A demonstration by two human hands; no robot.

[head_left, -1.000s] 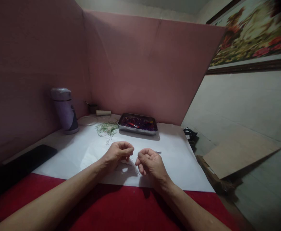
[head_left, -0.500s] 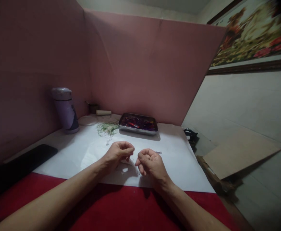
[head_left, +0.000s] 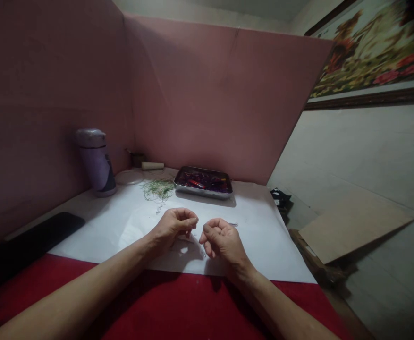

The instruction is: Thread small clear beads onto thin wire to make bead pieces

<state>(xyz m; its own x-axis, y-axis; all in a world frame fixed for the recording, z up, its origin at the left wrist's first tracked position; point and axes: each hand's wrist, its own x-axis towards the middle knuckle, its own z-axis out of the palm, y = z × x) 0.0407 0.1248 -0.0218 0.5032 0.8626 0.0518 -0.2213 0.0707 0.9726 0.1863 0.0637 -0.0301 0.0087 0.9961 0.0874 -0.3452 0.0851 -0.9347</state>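
My left hand (head_left: 180, 223) is pinched, thumb against forefinger, above the white sheet (head_left: 263, 250). Just to its right, my right hand (head_left: 223, 238) also has thumb and forefinger closed together. What either pinch holds is too fine to make out. Between and below the hands show a tiny clear bead (head_left: 195, 234) and some small shiny beads (head_left: 203, 254); whether they hang or lie on the sheet I cannot tell. Behind my right hand lies a small metallic item (head_left: 233, 224), partly hidden. Several clear beads (head_left: 160, 208) lie beyond my left hand.
A metal tray (head_left: 205, 192) of dark purple pieces stands behind my hands, with a bundle of green threads (head_left: 158, 189) at its left. Farther left are a purple flask (head_left: 97, 165), a pale roll (head_left: 153, 165) and a black object (head_left: 63, 229). Pink panels (head_left: 207, 104) enclose the back and left.
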